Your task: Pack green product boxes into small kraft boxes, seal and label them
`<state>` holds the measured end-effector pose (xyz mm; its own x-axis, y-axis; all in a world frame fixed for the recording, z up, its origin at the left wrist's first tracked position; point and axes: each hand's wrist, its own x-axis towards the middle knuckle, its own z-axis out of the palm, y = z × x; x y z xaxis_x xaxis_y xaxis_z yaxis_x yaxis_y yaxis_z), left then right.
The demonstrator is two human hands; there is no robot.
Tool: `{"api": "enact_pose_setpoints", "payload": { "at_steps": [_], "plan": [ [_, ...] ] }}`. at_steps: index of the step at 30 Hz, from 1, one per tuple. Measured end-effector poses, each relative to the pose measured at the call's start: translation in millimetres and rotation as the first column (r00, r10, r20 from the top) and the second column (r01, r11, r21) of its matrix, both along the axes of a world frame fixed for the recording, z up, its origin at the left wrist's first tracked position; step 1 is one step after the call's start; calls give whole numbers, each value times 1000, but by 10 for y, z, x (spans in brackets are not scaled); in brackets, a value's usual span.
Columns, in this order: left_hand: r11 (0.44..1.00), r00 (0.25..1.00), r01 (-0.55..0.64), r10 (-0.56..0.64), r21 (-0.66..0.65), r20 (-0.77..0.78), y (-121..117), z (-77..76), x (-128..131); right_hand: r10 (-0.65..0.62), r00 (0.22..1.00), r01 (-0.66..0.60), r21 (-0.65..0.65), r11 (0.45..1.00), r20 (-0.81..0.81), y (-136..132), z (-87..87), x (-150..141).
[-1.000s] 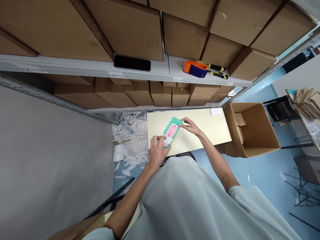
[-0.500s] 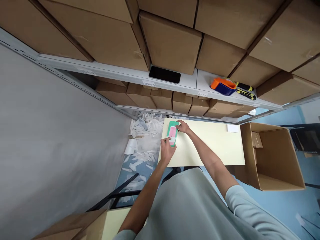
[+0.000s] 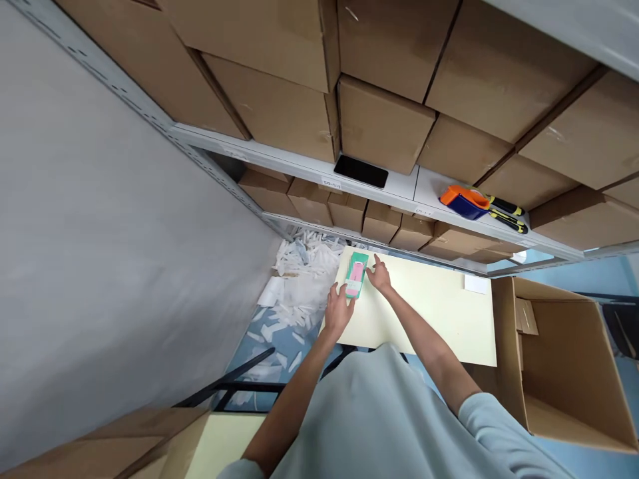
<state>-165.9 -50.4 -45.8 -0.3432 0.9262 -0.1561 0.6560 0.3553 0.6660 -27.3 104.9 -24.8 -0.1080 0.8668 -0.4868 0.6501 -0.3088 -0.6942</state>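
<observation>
The pale table [image 3: 434, 319] carries a green and pink packet [image 3: 356, 276] toward its left end and a small white pad [image 3: 475, 284] near its far right corner. The grey shelf [image 3: 417, 188] beyond holds cardboard boxes [image 3: 387, 126], a black phone [image 3: 361, 171], an orange and blue holder [image 3: 465, 201] and black-and-yellow cutters [image 3: 509, 206]. White scraps [image 3: 309, 256] litter the blue floor [image 3: 238, 352] at left.

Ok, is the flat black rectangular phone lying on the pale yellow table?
No, the phone lies on the light grey metal shelf, in front of the brown cardboard boxes.
</observation>
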Motion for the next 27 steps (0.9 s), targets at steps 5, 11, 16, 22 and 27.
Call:
{"api": "enact_pose_setpoints", "payload": {
  "at_steps": [5,11,16,22,27],
  "plan": [
    [985,1000,-21,20,169,5,-312,241,-226,50,999,-50,114,992,-3,-446,187,365],
    [942,998,-50,38,333,41,-785,468,-228,43,989,-14,197,980,-142,-1130,307,649],
    [909,996,-91,78,406,48,-1273,625,-148,146,950,-81,235,969,-275,-1627,442,568],
    [864,981,-184,194,469,27,-1770,844,-61,301,858,-181,304,935,-416,-1860,803,318],
    [792,919,-352,394,500,24,-2198,1122,204,433,754,-316,305,898,-494,-1985,1154,261]
  ]
}}
